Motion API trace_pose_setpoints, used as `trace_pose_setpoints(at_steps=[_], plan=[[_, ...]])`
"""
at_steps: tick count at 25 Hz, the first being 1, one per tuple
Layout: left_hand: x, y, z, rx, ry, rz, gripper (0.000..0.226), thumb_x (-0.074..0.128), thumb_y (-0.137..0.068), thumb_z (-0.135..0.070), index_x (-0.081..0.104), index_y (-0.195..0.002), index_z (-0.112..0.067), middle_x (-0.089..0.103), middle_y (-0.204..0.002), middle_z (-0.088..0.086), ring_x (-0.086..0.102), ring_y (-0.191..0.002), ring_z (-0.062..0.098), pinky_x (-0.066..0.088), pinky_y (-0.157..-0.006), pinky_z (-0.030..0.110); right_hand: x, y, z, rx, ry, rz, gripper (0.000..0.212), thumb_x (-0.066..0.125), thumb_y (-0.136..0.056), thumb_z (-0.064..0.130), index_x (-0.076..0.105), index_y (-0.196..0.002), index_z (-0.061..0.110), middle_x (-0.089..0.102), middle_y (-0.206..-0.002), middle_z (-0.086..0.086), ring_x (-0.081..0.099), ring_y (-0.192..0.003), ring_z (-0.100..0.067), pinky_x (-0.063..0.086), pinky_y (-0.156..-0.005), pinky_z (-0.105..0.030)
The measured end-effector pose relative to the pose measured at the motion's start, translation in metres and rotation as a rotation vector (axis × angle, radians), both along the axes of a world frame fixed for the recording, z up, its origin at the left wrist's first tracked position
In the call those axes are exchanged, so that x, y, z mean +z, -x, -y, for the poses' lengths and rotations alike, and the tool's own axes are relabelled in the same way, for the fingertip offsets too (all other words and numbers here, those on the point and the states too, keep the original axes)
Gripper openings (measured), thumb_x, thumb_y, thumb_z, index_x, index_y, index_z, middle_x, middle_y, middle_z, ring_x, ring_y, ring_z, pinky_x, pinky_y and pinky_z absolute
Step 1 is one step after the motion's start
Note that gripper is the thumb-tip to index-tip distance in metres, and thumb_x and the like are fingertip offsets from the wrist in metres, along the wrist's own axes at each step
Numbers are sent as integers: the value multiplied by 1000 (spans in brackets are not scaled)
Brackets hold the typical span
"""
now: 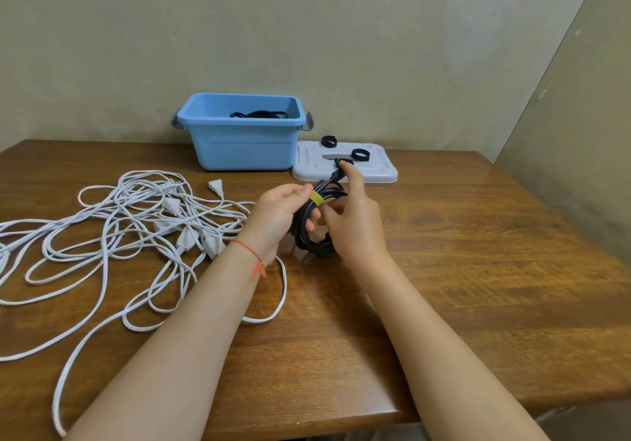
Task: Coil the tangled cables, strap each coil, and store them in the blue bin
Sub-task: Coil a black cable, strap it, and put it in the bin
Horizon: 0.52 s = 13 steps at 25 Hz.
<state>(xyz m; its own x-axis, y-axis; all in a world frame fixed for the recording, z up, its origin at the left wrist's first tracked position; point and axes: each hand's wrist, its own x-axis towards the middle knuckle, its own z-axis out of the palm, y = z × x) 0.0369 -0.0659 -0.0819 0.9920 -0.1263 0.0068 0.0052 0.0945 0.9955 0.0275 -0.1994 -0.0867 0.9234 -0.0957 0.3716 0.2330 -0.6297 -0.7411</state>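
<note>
Now: left hand (278, 211) fingers (300, 192) curled round the black coil (316, 225), pinching the yellow strap (317, 198); right hand (355, 222) fingers partly spread, thumb and forefinger closing on the strap's loose end. Best done by pulling the strap snug, pressing its tail flat, keeping loops bunched. Beyond, above the desk (444, 269): white tangled cables (136, 228) left, blue bin (243, 131) behind with one dark coil inside, spare straps (360, 154) on the lid (345, 170).

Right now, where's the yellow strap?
Head view, centre: the yellow strap wraps the top of the black cable coil, held between left hand and right hand, just in front of the white lid.
</note>
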Motion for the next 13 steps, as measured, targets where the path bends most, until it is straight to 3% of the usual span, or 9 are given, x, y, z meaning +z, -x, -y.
trace_pose_setpoints(at_steps=[3, 5, 6, 8, 11, 13], plan=[[1, 4, 4, 81, -201, 194, 30, 50, -104, -27, 70, -97, -6, 64, -65, 1, 55, -56, 14, 49, -59, 24, 1, 0, -1, -103, 249, 90, 60, 59, -91, 14, 40, -146, 26, 66, -73, -3, 61, -66, -24, 48, -58, -35], [3, 4, 4, 111, -255, 265, 32, 50, -103, -27, 72, -92, -7, 63, -63, -2, 54, -54, 13, 46, -56, 20, 0, -1, 1, -242, 468, 372, 39, 66, -79, 11, 64, -117, 19, 61, -68, -3, 58, -59, -26, 39, -49, -30], [4, 4, 3, 116, -263, 279, 33, 51, -103, -27, 72, -88, -6, 63, -62, -2, 54, -54, 13, 45, -56, 19, -1, -2, 3, -299, 550, 502, 32, 68, -73, 11, 67, -104, 16, 59, -72, -4, 57, -62, -26, 37, -51, -30], [5, 4, 0, 104, -265, 286, 35, 51, -103, -27, 71, -82, -7, 62, -60, -2, 53, -54, 14, 44, -56, 19, -2, -7, 8, -274, 633, 607, 35, 70, -69, 15, 68, -104, 13, 59, -90, -9, 57, -81, -28, 38, -69, -36], [6, 5, 1, 43, -256, 249, 34, 52, -103, -26, 71, -83, -6, 60, -60, -1, 50, -52, 13, 44, -56, 20, 3, -6, 14, -52, 537, 464, 55, 76, -71, 21, 62, -123, 12, 64, -103, -5, 58, -99, -26, 34, -92, -34], [6, 5, 2, 6, -236, 204, 32, 51, -103, -27, 69, -86, -7, 59, -61, 1, 49, -51, 13, 43, -56, 21, 6, -3, 16, 67, 419, 295, 53, 74, -76, 18, 59, -126, 15, 65, -103, 1, 56, -102, -22, 30, -94, -30]])
